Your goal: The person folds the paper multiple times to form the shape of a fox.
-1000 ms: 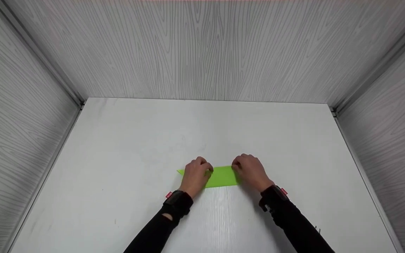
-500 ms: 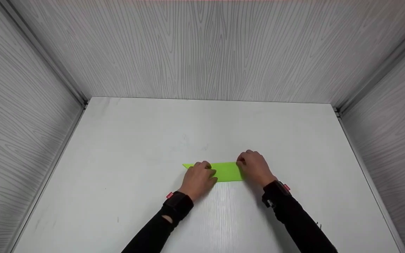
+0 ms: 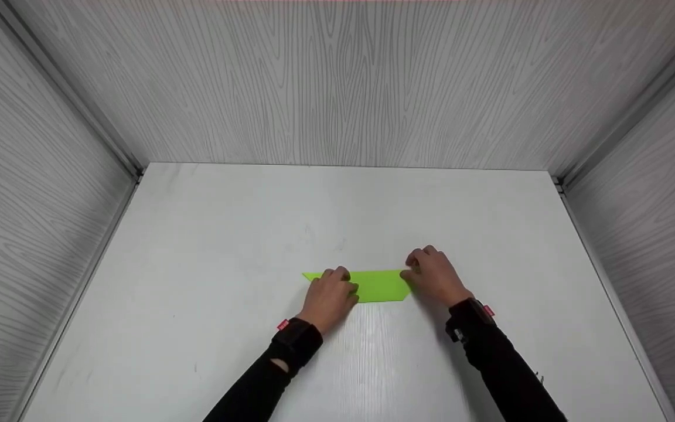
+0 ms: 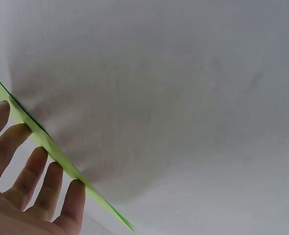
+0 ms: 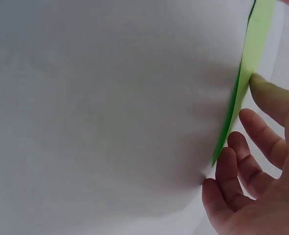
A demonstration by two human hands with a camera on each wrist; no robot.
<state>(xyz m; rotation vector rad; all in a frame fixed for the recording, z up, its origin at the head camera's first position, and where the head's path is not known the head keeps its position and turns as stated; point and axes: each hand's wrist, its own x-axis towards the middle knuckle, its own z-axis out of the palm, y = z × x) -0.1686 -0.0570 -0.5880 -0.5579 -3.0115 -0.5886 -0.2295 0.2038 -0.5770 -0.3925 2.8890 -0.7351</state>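
Note:
A folded strip of bright green paper (image 3: 380, 286) lies across the white table, its visible ends cut at a slant. My left hand (image 3: 329, 299) rests over its left part and hides some of it. In the left wrist view, that hand's relaxed fingertips (image 4: 76, 188) press along the strip (image 4: 61, 159). At the right end is my right hand (image 3: 436, 278), thumb at the paper and forefinger lifted apart from it. The right wrist view has the thumb (image 5: 269, 95) touching the strip (image 5: 257, 44), with the other fingers loosely bent beside its edge.
The white tabletop (image 3: 226, 234) is bounded by a grey wood-grain back panel (image 3: 337, 82) and side panels at left (image 3: 33, 193) and right (image 3: 648, 193). Both wrists wear black bands (image 3: 297, 341) over dark sleeves.
My right hand has slid rightward along the strip, uncovering its slanted right end, and its thumb and forefinger have parted. My left hand has shifted slightly right, and its thumb has spread.

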